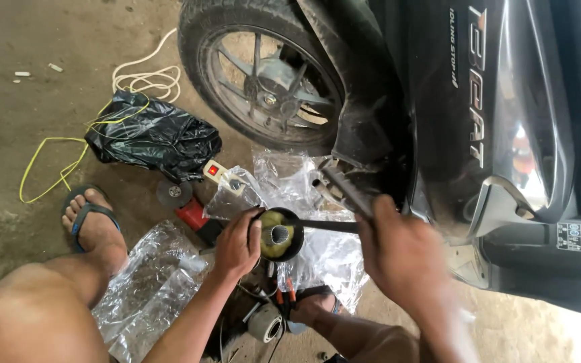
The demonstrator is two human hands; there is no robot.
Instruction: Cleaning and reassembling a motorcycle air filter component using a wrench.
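Observation:
My left hand (pixel 238 243) grips a short black cylinder (pixel 280 235) with yellowish padding and a perforated metal tube inside, its open end facing me. My right hand (pixel 401 252), blurred, holds a thin dark rod (pixel 324 225) whose tip reaches into the cylinder's mouth. Both hands hover low over crumpled clear plastic (pixel 317 249) beside a black scooter (pixel 479 134).
The scooter's wheel (pixel 263 74) stands behind. A red angle grinder (pixel 193 212) and a white power strip (pixel 220 171) lie by a black plastic bag (pixel 152 134). Yellow and white cords (pixel 55 165) trail on the concrete floor. My sandalled foot (pixel 92 225) rests at left; pliers (pixel 284 299) lie below.

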